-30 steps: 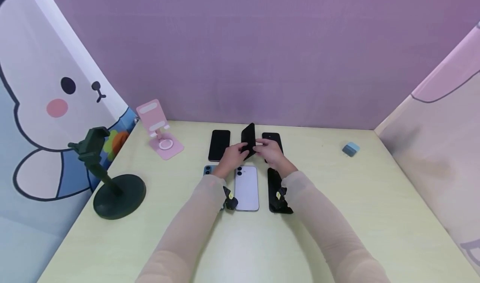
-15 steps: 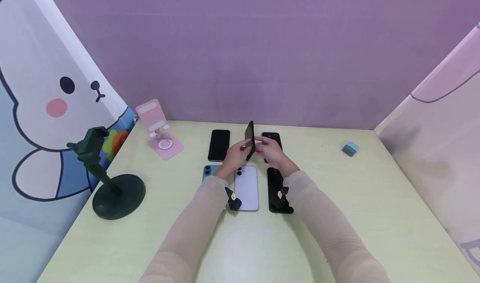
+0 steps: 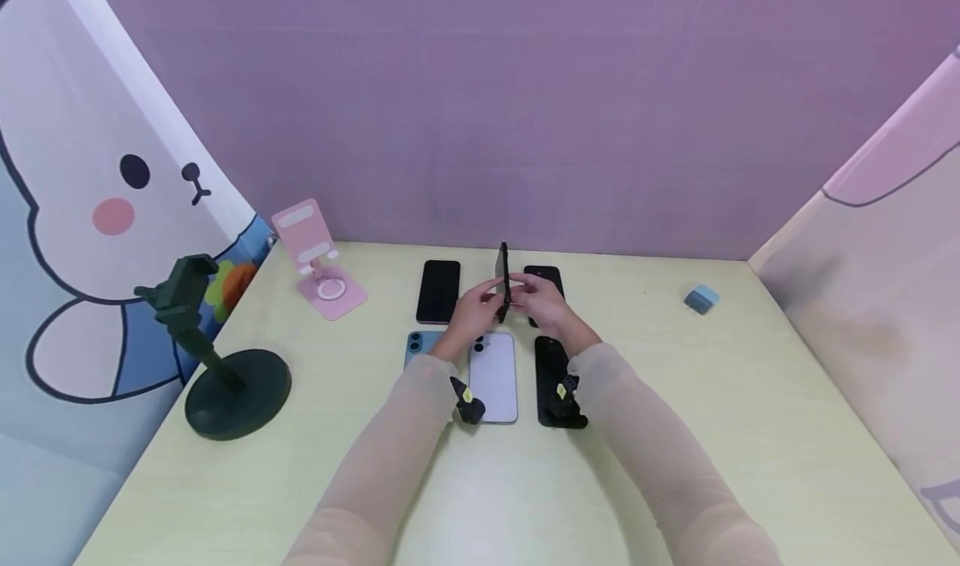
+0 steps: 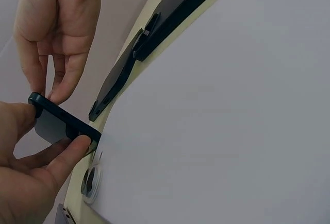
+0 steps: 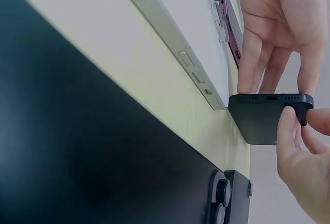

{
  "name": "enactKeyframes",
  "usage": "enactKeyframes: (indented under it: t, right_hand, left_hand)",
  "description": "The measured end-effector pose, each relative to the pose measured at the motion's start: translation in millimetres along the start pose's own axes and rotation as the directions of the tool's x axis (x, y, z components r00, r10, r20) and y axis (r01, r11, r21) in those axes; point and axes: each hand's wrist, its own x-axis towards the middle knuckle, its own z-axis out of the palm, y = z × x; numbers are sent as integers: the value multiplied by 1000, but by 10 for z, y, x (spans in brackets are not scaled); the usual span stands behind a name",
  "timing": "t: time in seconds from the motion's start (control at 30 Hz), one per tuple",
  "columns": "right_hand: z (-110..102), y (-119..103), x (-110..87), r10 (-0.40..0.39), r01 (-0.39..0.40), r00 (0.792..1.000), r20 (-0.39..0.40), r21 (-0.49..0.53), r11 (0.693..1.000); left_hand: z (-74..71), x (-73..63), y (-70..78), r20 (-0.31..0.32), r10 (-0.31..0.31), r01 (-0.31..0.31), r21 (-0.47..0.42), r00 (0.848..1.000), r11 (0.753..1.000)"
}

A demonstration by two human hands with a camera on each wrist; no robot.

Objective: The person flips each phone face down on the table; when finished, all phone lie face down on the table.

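Both hands hold a black smartphone (image 3: 503,267), turned nearly edge-on to the head view and standing on its long side at the back of the table. My left hand (image 3: 471,314) grips it from the left, thumb and fingers on opposite sides, as the left wrist view confirms. From the right, my right hand (image 3: 545,306) pinches its near end; in the right wrist view a fingertip presses the phone's (image 5: 260,123) dark face near a corner. Below the hands lies a pale lavender phone (image 3: 495,383), camera side up. A blue phone (image 3: 422,345) is partly hidden by the left arm.
Flat on the table lie a black phone (image 3: 438,291) at left, another black phone (image 3: 545,276) behind the right hand and a third black phone (image 3: 551,374) under the right wrist. Left stand a pink phone stand (image 3: 331,295) and a dark green stand (image 3: 238,395); a blue block (image 3: 702,299) sits right.
The held phone has turned from slanted, with its dark face showing, to almost edge-on and upright. Both hands have shifted only slightly; the other phones have stayed put.
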Motion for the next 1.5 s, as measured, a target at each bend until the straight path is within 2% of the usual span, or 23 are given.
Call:
enactKeyframes:
  t: [0.17,0.33,0.43,0.63,0.87,1.27,1.5]
  right_hand:
    - [15,7,3,2,-2,1000,-2,1,1000]
    - [41,21,5,-14,15,1000,24,-10,1000]
    - [55,38,13,-8,9,1000,30,-35,999]
    - [77,71,27,3,0,1000,26,-104,995]
    - [100,89,28,77,-74,997,-5,-319,945]
    - [133,121,49,57,-84,996,-73,-459,884]
    - [165,123,52,58,-105,992,-108,-508,855]
  left_hand:
    - [-17,2,2,-5,13,-13,-9,1000,1000]
    - [-52,16,24,-26,-4,3,-28,1000,1000]
    - [-66,23,39,-41,-6,4,-34,999,999]
    - [-87,12,57,-47,28,-29,-8,998,1000]
    - [-141,-1,25,-72,33,-28,75,997,997]
    - [-209,-27,-21,-116,3,20,196,993,980]
    - [-212,-8,-91,-103,29,1,278,994,961]
